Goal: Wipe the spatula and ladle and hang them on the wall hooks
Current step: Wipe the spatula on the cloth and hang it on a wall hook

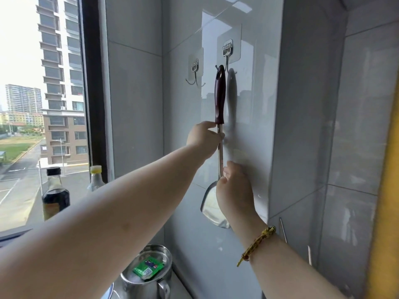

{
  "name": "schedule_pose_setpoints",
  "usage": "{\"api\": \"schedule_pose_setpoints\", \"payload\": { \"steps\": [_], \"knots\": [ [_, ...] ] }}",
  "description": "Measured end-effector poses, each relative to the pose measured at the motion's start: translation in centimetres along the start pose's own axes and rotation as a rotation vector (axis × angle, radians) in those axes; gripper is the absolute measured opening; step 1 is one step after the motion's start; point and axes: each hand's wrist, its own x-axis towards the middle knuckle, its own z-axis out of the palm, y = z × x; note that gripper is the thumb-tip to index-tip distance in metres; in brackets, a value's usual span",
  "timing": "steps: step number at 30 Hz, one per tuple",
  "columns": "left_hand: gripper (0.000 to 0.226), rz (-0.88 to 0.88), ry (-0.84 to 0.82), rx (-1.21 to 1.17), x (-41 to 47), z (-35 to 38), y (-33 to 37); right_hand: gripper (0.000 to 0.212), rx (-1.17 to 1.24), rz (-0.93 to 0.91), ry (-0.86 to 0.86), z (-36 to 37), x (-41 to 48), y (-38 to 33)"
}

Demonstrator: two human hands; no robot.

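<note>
Setting: grey tiled kitchen wall (248,190) beside a window (43,104); two bottles on the sill, steel mug (149,275) below with a green packet inside.
Hooks: two clear adhesive hooks on the tile, left hook (195,71) bare, right hook (228,53) just above the handle top.
Spatula: spatula (219,98) held upright and close to the wall, dark handle up, steel blade down by your right wrist.
Left hand: your left hand (204,140) has fingers closed in a pinch on the steel shaft, just under the dark handle.
Right hand: your right hand (234,188) has fingers curled round the lower shaft above the blade; no cloth visible in it.
Hang state: handle eyelet sits at the hook prong, but I can't tell if it's actually threaded on; the angle hides it.
Ladle: not in view, so likely half the task is still to do.
Risk 1: let go before the eyelet is seated and the spatula drops onto the mug or counter.
Risk 2: pull down or sideways on the shaft and the stick-on pad may peel off the tile.
Risk 3: blade swings on release and knocks the wall.
</note>
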Motion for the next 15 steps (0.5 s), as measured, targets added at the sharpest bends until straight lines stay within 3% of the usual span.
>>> {"api": "schedule_pose_setpoints", "payload": {
  "steps": [5, 8, 12, 15],
  "knots": [
    [0.045, -0.016, 0.01, 0.038, -0.7, -1.1, -0.7, 0.041, 0.016, 0.036, -0.031, -0.6, -1.0, -0.3],
    [0.043, -0.01, 0.03, 0.123, -1.3, -1.9, -0.9, 0.025, 0.037, 0.032, -0.033, -0.9, -1.4, -0.7],
    [0.037, 0.024, 0.065, 0.267, -2.6, -3.7, -1.2, 0.036, 0.051, -0.045, -0.046, -1.5, -2.9, -2.1],
    [0.03, 0.046, 0.049, 0.313, -5.1, -5.9, -1.6, 0.032, 0.083, -0.088, -0.116, -1.9, -4.1, -3.2]
  ]
}}
